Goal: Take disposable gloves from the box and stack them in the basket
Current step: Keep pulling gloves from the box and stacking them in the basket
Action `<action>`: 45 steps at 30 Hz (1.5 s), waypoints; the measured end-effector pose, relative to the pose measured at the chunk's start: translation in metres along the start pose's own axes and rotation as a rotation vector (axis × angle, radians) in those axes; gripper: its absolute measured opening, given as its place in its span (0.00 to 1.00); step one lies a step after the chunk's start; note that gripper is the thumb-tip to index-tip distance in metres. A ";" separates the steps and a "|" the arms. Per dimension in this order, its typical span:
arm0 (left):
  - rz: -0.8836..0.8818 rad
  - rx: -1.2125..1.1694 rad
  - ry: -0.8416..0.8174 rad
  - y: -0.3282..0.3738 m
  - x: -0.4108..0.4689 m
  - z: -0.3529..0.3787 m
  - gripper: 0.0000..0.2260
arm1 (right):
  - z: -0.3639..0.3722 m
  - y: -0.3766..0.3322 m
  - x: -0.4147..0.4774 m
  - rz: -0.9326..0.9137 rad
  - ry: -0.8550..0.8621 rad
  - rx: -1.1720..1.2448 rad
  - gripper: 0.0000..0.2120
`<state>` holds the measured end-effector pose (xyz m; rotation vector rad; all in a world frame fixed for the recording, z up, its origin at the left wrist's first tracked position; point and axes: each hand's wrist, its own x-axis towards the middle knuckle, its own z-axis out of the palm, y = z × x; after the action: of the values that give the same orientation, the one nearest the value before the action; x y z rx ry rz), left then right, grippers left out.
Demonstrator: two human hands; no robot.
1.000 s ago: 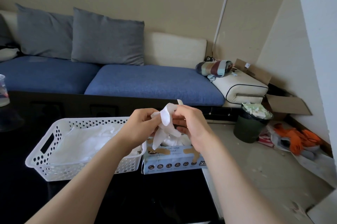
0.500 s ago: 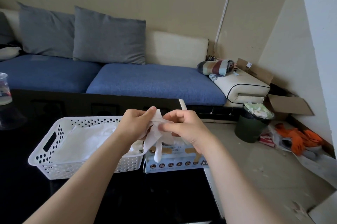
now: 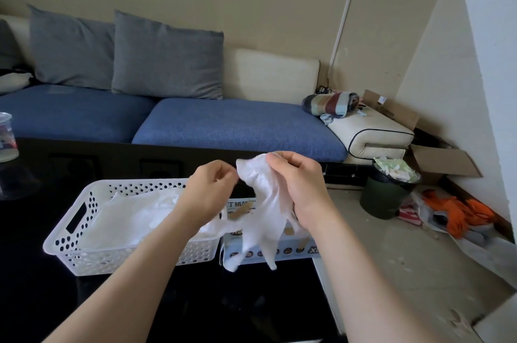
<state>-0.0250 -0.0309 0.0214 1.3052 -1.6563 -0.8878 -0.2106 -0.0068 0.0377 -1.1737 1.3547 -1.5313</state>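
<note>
My right hand (image 3: 298, 189) grips a white disposable glove (image 3: 263, 219) by its cuff, and the glove's fingers hang down in front of the glove box (image 3: 292, 250). My left hand (image 3: 208, 194) has curled fingers that pinch the cuff's left corner. Hands and glove hide most of the blue and white box, which stands on the black table (image 3: 195, 300). Directly left of the box sits a white perforated basket (image 3: 64, 247) with several flat white gloves (image 3: 134, 217) lying in it.
A clear plastic cup (image 3: 5, 135) stands at the table's far left. The table's right edge runs just past the box. On the floor to the right are a dark waste bin (image 3: 386, 194) and orange clutter (image 3: 461, 214). A blue sofa (image 3: 237, 124) lies behind.
The hands have drawn apart and risen a little. The bunched glove has opened out and now hangs longer, below my right hand.
</note>
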 end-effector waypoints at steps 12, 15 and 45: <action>0.015 -0.301 -0.294 0.015 -0.011 -0.009 0.13 | 0.001 0.002 -0.004 0.018 -0.140 -0.233 0.25; -0.027 -0.323 -0.227 0.012 -0.007 -0.010 0.11 | -0.004 0.001 -0.007 0.143 -0.267 -0.236 0.20; -0.252 0.114 0.211 -0.017 -0.004 -0.076 0.11 | 0.072 0.020 0.005 0.099 -0.283 -0.453 0.08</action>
<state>0.0516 -0.0329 0.0362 1.6534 -1.4156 -0.7778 -0.1436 -0.0345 0.0198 -1.5062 1.5785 -0.9670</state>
